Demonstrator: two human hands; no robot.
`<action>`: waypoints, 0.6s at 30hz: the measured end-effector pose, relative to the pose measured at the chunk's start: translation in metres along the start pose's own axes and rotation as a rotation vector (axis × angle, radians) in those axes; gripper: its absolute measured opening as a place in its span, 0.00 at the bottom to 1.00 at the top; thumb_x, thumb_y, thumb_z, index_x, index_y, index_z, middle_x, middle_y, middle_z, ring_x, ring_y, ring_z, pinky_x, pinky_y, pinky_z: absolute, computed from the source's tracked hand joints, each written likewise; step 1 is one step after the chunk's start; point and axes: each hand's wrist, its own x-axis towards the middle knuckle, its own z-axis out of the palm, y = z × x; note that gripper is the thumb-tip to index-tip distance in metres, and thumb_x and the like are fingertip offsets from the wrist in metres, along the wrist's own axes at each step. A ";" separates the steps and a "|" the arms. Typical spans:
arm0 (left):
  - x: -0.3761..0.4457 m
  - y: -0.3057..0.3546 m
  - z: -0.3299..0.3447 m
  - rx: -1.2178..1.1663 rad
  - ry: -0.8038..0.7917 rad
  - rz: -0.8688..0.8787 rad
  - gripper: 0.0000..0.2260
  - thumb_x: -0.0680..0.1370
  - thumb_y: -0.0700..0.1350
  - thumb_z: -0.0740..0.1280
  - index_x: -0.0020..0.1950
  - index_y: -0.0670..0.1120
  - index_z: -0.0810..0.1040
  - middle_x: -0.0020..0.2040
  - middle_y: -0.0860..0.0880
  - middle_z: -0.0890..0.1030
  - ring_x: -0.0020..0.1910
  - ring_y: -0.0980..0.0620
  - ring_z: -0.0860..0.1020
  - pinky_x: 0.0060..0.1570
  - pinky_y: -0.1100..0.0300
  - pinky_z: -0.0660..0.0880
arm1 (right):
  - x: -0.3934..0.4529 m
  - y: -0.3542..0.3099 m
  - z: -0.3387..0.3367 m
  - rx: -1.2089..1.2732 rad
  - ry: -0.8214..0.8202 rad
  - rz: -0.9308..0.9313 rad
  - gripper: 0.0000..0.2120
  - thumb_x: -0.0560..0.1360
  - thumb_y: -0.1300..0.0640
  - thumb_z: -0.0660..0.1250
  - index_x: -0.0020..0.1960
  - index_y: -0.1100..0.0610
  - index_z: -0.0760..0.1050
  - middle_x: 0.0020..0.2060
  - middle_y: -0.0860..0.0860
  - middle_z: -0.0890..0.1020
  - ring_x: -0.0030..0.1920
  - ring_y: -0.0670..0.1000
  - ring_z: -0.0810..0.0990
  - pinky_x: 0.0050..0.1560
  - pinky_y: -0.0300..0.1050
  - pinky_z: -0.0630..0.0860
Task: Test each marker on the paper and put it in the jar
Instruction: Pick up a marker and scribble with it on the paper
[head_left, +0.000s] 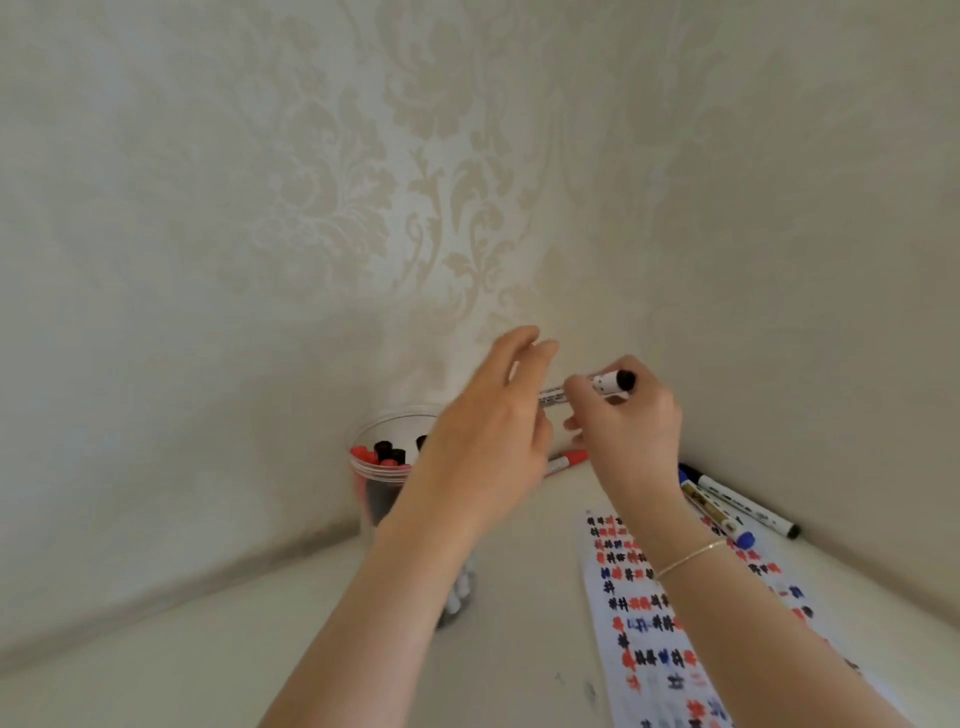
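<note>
My right hand (626, 431) holds a white marker with a black end (613, 383) level in the air, above the table's far corner. My left hand (493, 431) is at the marker's other end, fingers partly spread; whether it grips the marker is hidden. Behind my left wrist stands a clear plastic jar (382, 470) holding several red and black capped markers. A red-capped marker (569, 460) lies on the table under my hands. The white paper (654, 623), covered in rows of red, black and blue test marks, lies under my right forearm.
Three markers (737, 506), blue and black capped, lie against the right wall beyond the paper. Patterned cream wallpaper closes the corner on both sides. The white table (519, 597) extends toward me between the jar and the paper.
</note>
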 end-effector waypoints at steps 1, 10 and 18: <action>-0.002 0.002 0.010 -0.026 -0.113 -0.046 0.26 0.79 0.40 0.60 0.77 0.47 0.56 0.77 0.52 0.53 0.70 0.54 0.66 0.63 0.58 0.70 | -0.004 -0.005 -0.005 0.104 -0.020 0.062 0.10 0.70 0.60 0.67 0.40 0.67 0.69 0.32 0.62 0.80 0.29 0.57 0.81 0.32 0.52 0.78; -0.043 0.020 0.071 -0.343 -0.391 -0.117 0.07 0.79 0.54 0.62 0.48 0.53 0.77 0.32 0.52 0.77 0.29 0.54 0.75 0.33 0.56 0.72 | -0.030 0.026 -0.055 0.408 -0.259 0.522 0.11 0.72 0.66 0.67 0.35 0.58 0.67 0.25 0.51 0.70 0.20 0.44 0.68 0.22 0.36 0.66; -0.065 0.033 0.094 -0.574 -0.493 -0.280 0.19 0.76 0.61 0.63 0.34 0.48 0.76 0.26 0.51 0.77 0.25 0.56 0.72 0.33 0.62 0.70 | -0.041 0.061 -0.087 0.506 -0.289 0.601 0.16 0.70 0.66 0.72 0.34 0.57 0.66 0.24 0.52 0.65 0.22 0.48 0.60 0.20 0.37 0.61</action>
